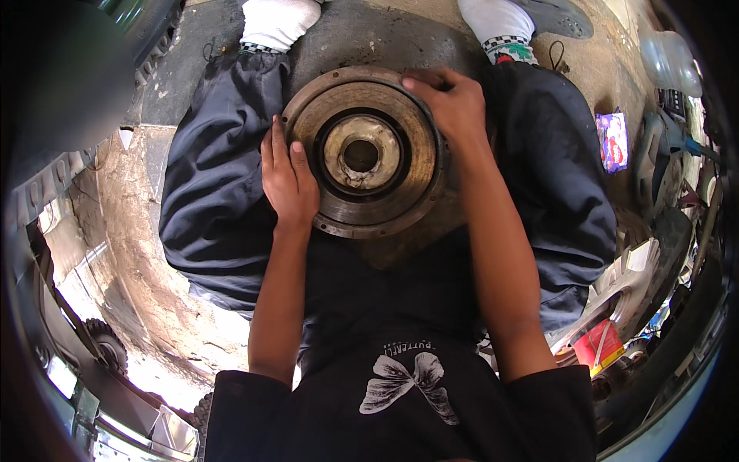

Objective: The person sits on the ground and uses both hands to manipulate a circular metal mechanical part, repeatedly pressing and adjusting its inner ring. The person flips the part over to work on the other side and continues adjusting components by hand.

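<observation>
A large round rusty metal disc (pixel 400 185), with a raised hub and a centre hole (pixel 360 155), lies on the ground between my knees. My left hand (pixel 289 177) grips its left rim, fingers pointing up along the edge. My right hand (pixel 454 104) curls over its upper right rim. Both hands hold the disc.
My legs in dark trousers (pixel 215 192) flank the disc, feet in white socks (pixel 277 23) at the top. A purple packet (pixel 613 140) lies on the right. Metal parts and a red box (pixel 599 345) crowd the right side. Tyres (pixel 108 343) stand at left.
</observation>
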The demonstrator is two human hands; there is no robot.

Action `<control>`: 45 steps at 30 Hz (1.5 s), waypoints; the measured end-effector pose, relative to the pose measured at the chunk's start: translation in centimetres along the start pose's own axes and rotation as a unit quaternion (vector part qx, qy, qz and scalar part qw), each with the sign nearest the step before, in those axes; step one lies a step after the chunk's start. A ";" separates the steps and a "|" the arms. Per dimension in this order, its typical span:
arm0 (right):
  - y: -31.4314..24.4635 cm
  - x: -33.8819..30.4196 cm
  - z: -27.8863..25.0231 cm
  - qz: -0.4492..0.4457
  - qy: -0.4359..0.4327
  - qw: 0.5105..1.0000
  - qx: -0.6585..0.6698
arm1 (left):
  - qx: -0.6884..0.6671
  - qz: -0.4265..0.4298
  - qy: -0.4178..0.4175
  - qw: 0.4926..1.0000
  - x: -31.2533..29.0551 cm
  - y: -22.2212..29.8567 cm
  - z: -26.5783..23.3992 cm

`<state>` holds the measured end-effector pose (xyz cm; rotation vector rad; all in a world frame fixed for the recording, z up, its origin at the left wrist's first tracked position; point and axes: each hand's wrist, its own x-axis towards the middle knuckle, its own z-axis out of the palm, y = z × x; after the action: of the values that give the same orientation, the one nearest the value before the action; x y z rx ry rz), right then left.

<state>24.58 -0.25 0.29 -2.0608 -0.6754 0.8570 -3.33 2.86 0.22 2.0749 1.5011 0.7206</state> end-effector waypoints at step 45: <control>-3.1 3.1 3.3 -0.120 -0.062 0.984 -0.120 | -0.029 0.038 0.016 0.999 -0.4 -0.7 0.2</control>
<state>23.55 5.11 0.29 -2.0917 -1.1185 0.7985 -3.78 2.62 -0.42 2.0951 1.4088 0.8204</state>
